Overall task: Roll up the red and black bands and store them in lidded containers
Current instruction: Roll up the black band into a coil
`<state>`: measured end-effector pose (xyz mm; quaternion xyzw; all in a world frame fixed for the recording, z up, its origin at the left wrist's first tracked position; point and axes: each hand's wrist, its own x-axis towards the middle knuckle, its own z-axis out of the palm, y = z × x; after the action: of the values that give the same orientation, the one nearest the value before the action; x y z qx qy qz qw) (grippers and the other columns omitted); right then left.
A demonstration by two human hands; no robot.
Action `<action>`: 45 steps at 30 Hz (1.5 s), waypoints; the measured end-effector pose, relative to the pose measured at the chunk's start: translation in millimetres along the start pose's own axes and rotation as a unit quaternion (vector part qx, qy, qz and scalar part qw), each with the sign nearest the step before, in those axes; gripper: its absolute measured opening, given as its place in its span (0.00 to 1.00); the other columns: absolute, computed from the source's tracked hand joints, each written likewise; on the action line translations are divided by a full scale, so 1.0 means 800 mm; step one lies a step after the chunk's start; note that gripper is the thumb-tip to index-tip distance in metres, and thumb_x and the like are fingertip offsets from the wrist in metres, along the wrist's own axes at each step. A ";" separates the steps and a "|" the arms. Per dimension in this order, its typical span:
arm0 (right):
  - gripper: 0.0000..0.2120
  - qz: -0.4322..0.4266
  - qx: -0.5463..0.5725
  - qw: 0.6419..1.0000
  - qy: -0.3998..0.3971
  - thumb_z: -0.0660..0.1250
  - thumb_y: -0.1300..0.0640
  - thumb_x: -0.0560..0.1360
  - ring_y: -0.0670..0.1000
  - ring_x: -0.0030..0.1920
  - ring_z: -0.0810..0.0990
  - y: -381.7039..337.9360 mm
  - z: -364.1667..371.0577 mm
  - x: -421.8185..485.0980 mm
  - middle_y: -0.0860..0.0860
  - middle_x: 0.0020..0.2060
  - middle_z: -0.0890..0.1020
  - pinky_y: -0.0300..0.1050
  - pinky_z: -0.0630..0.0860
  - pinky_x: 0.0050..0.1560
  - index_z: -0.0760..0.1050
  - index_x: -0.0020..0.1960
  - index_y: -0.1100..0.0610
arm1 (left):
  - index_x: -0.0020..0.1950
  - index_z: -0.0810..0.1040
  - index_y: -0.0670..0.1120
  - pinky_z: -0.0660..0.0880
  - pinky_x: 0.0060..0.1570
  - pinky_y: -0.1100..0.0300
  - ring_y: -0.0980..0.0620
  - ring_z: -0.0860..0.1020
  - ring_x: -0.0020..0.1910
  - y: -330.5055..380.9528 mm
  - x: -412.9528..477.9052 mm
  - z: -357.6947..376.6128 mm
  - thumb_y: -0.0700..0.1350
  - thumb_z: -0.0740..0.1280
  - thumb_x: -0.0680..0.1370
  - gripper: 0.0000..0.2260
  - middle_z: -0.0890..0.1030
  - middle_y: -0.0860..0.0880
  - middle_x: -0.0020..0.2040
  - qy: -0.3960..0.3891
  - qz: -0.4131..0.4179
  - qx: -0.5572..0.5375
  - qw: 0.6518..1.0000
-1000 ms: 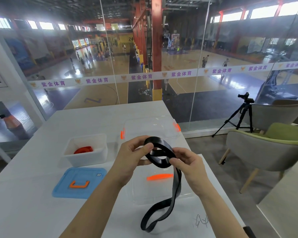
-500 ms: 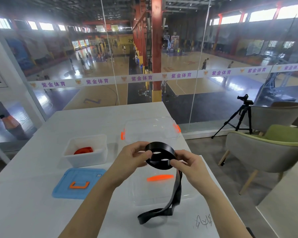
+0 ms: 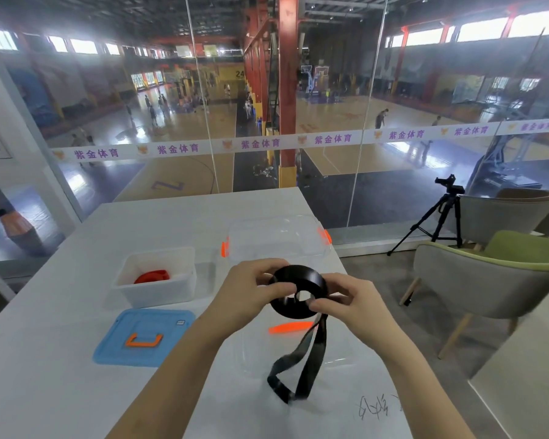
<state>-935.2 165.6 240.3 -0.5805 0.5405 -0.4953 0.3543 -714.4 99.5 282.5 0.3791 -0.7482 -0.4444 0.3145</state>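
Toward the left edge of the white table [image 3: 61, 391] stands an open white container [image 3: 159, 297] with the red band [image 3: 152, 276] already coiled inside. Its blue lid [image 3: 143, 335] lies flat just in front of it, nearer the person, so that half of the job lacks only closing.

At the middle, the left hand [image 3: 251, 293] pinches the left side of the black band [image 3: 298, 291], thumb in front and fingers behind the coil. The right hand [image 3: 352, 304] pinches the coil's lower right edge, where the loose end feeds in. The roll is held in the air above the table's near right part. Its unrolled tail hangs down, and the looped end seems to brush the tabletop, though blur makes that uncertain.

Behind the hands, near the far right corner, sits a clear container [image 3: 279, 237] with orange latches. Beneath the hands lies what looks like its clear lid [image 3: 298, 353], marked by an orange handle.

The step in hand is rolling the black band, well advanced but not finished. Next, the tail must be wound on tightly — the coil will likely spring open if either pinch slackens — then set into the clear container.
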 end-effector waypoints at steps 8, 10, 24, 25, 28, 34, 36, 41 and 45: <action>0.14 -0.002 0.103 0.994 0.037 0.78 0.70 0.72 0.56 0.52 0.90 -0.006 -0.002 0.004 0.55 0.47 0.90 0.54 0.83 0.60 0.87 0.54 0.56 | 0.57 0.85 0.47 0.82 0.54 0.54 0.47 0.87 0.51 0.000 -0.003 -0.003 0.38 0.74 0.78 0.10 0.88 0.46 0.51 0.019 -0.042 -0.122 0.991; 0.14 -0.002 0.059 0.998 0.008 0.79 0.68 0.72 0.54 0.51 0.90 -0.014 -0.011 0.006 0.53 0.46 0.91 0.50 0.83 0.59 0.87 0.53 0.54 | 0.56 0.85 0.50 0.80 0.59 0.55 0.51 0.86 0.54 -0.003 -0.001 -0.011 0.39 0.75 0.77 0.10 0.88 0.50 0.52 -0.013 -0.045 -0.050 0.998; 0.15 0.047 0.040 0.998 -0.028 0.79 0.69 0.72 0.52 0.53 0.90 -0.002 -0.007 0.003 0.52 0.49 0.91 0.51 0.83 0.62 0.86 0.55 0.55 | 0.54 0.85 0.55 0.83 0.59 0.47 0.53 0.86 0.51 0.002 -0.001 0.014 0.42 0.72 0.79 0.08 0.87 0.54 0.48 0.029 -0.025 0.003 0.999; 0.15 0.049 0.040 0.998 -0.020 0.79 0.68 0.72 0.52 0.53 0.90 0.000 -0.007 0.002 0.52 0.49 0.91 0.52 0.83 0.63 0.86 0.56 0.55 | 0.55 0.85 0.54 0.83 0.58 0.45 0.52 0.87 0.51 0.000 -0.002 0.015 0.42 0.71 0.80 0.08 0.88 0.53 0.49 0.051 -0.029 -0.023 0.998; 0.14 0.044 0.035 0.998 0.007 0.78 0.67 0.73 0.52 0.52 0.90 0.003 -0.008 0.000 0.51 0.48 0.91 0.53 0.84 0.62 0.86 0.56 0.55 | 0.59 0.84 0.52 0.83 0.59 0.45 0.51 0.87 0.53 -0.007 0.000 0.011 0.41 0.70 0.81 0.09 0.88 0.50 0.51 0.053 -0.039 -0.055 0.996; 0.12 0.044 -0.064 0.997 -0.025 0.79 0.63 0.73 0.47 0.49 0.90 -0.006 -0.008 0.006 0.46 0.45 0.91 0.51 0.85 0.60 0.87 0.54 0.51 | 0.72 0.77 0.60 0.74 0.71 0.53 0.62 0.78 0.67 -0.017 0.000 -0.006 0.50 0.73 0.79 0.21 0.81 0.62 0.67 -0.035 -0.042 0.140 0.989; 0.11 0.033 -0.085 0.995 -0.042 0.79 0.62 0.73 0.47 0.49 0.90 -0.009 -0.004 0.008 0.47 0.45 0.90 0.52 0.85 0.58 0.87 0.53 0.50 | 0.67 0.80 0.61 0.76 0.67 0.54 0.62 0.79 0.63 -0.014 0.003 -0.004 0.54 0.74 0.77 0.18 0.84 0.62 0.61 -0.043 -0.025 0.201 0.978; 0.13 0.043 -0.031 0.998 -0.035 0.79 0.63 0.73 0.50 0.50 0.90 -0.008 -0.001 0.008 0.49 0.47 0.91 0.53 0.84 0.61 0.87 0.55 0.50 | 0.53 0.84 0.58 0.78 0.60 0.58 0.59 0.82 0.56 -0.013 0.003 0.000 0.47 0.74 0.77 0.07 0.86 0.59 0.50 -0.003 -0.012 0.127 0.992; 0.15 0.042 0.000 0.999 -0.015 0.79 0.65 0.73 0.50 0.53 0.89 0.001 -0.006 0.001 0.49 0.48 0.91 0.54 0.82 0.64 0.87 0.56 0.51 | 0.54 0.85 0.55 0.85 0.55 0.50 0.50 0.86 0.53 -0.017 -0.002 0.004 0.41 0.72 0.79 0.09 0.87 0.51 0.48 0.042 -0.036 -0.023 0.998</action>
<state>-940.4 165.1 241.2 -0.5642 0.5591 -0.4714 0.3832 -712.1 97.8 268.4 0.4165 -0.7098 -0.4567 0.3378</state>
